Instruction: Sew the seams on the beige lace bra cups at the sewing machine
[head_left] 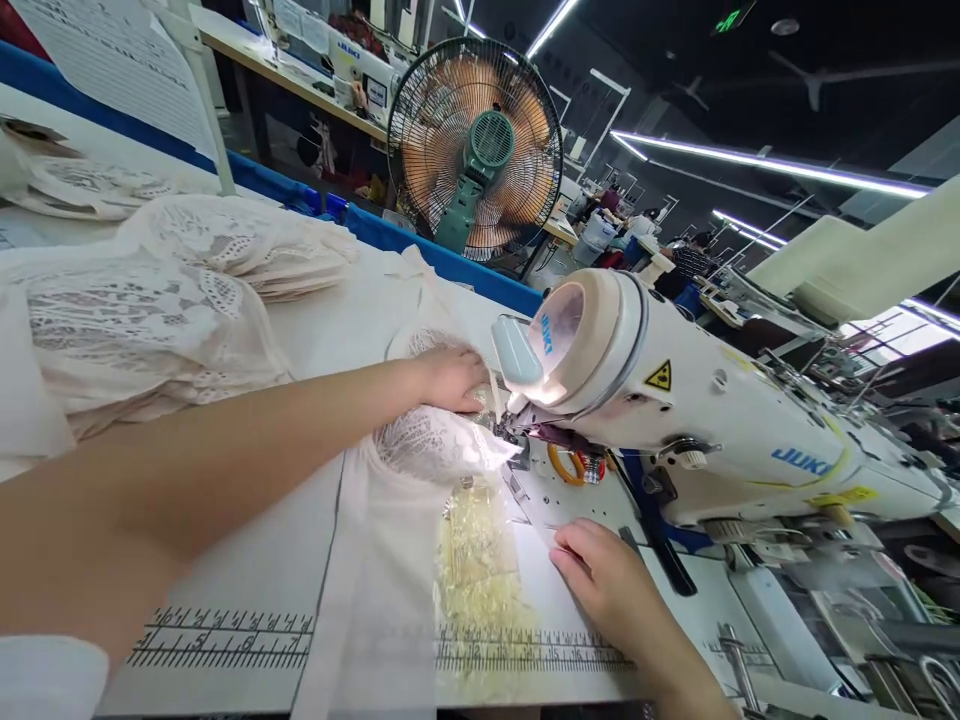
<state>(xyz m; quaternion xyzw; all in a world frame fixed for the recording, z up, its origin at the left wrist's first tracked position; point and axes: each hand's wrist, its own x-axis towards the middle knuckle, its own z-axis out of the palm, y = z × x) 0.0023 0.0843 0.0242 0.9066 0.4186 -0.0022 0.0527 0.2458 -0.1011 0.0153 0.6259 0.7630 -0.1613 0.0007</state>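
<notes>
A pale lace bra (431, 445) lies at the needle of a white sewing machine (637, 340), one cup edge under the presser foot (508, 428). My left hand (454, 378) rests on the lace just left of the needle, its fingers curled down onto the fabric; the fingertips are partly hidden. Right of the bra, my right hand (600, 570) pinches, between thumb and forefinger, the end of a thin pale strip (531, 505) that runs up toward the presser foot. Between the hands, a clear bag (480, 560) with yellowish contents lies under the sheer cloth.
Stacked lace pieces (150, 320) cover the table's left side. A ruler scale (232, 640) runs along the front edge. An orange ring (564, 465) and a black bar (664, 540) lie by the machine. Behind the table stands a large fan (476, 150); people work farther back.
</notes>
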